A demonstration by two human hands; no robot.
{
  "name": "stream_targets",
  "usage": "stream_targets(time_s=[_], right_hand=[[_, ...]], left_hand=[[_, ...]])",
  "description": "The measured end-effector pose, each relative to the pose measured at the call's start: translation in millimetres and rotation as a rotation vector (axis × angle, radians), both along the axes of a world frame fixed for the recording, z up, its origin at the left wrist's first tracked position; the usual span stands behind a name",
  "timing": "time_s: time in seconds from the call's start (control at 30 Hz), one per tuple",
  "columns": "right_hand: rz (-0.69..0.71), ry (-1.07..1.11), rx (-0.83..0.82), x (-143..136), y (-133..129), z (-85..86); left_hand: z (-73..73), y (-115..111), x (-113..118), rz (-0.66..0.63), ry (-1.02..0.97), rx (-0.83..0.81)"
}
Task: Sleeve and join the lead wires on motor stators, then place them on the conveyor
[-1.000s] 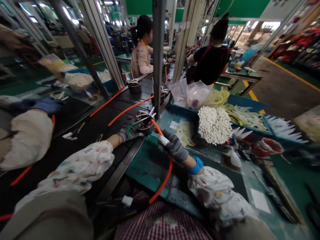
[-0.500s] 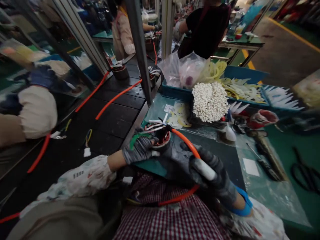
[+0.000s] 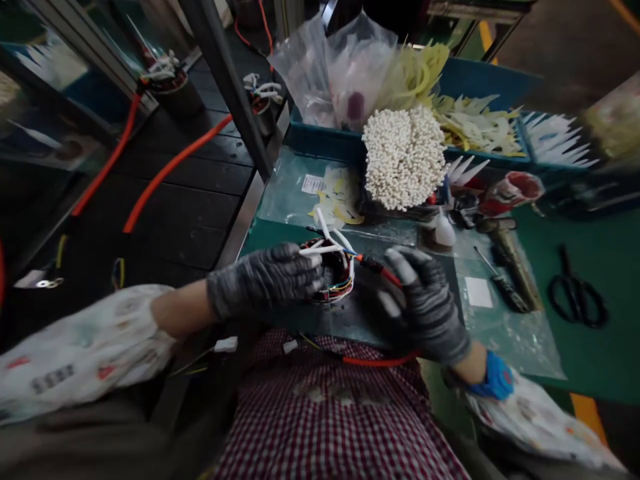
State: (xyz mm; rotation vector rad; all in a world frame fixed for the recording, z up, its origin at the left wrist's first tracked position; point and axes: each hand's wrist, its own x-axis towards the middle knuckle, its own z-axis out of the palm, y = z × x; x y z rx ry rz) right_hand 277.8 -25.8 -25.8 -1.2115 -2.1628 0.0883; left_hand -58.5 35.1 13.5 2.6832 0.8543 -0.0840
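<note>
A stator-like ring of wound copper (image 3: 330,273) sits on the bench before me, with white sleeved wires (image 3: 327,240) rising from its top and thin coloured leads along its near side. At its left edge my left hand (image 3: 267,277), in a grey striped glove, reaches across with its fingers stretched out against the ring and wires. From the ring's right side an orange cable (image 3: 387,275) runs between the thumb and fingers of my gloved right hand (image 3: 433,303). That cable loops back below the hand toward my lap, where a white connector (image 3: 290,347) hangs.
White stick-like pieces (image 3: 405,157) are bundled behind the ring, beside blue bins (image 3: 325,140) of yellowish and white sleeves. Black scissors (image 3: 577,293), a screwdriver (image 3: 507,287) and a small white bottle (image 3: 444,230) lie to the right. A metal post (image 3: 225,80) stands at left, near other cabled rings (image 3: 175,93).
My view has tilted down and turned. My left fingers have straightened along the ring, and the green strip by them is out of sight. My right hand has shifted right, still at the cable.
</note>
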Motion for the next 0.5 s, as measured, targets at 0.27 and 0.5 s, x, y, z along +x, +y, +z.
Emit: stream_targets(time_s=[0.27, 0.5], right_hand=[[0.605, -0.492, 0.057, -43.7, 77.2, 35.1], [0.716, -0.403, 0.039, -39.6, 67.3, 31.9]], left_hand=[[39.8, 32.0, 13.4, -0.014, 0.078, -0.242], [38.3, 32.7, 15.5, 0.006, 0.066, -0.178]])
